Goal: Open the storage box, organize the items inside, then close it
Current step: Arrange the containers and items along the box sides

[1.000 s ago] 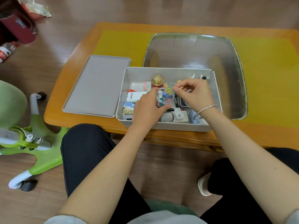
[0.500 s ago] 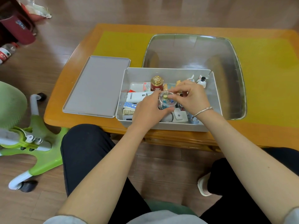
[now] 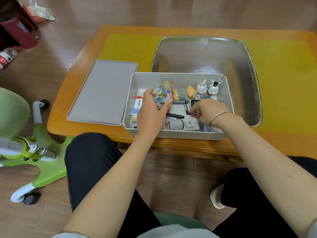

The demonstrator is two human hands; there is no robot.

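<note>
— Where was our storage box (image 3: 178,134)?
— Open at the table's near edge, its lid (image 3: 104,91) just left. Our left hand (image 3: 151,112) gripped the clip jar (image 3: 162,93); right hand (image 3: 208,109) pinched something small inside.
— So sorting was unfinished, closing left.

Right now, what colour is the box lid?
Plain grey lid, seen from the head view.

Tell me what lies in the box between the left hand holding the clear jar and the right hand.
In the head view, a black marker pen lies on the box floor between the left hand and the right hand, with grey items just nearer the front wall.
</note>
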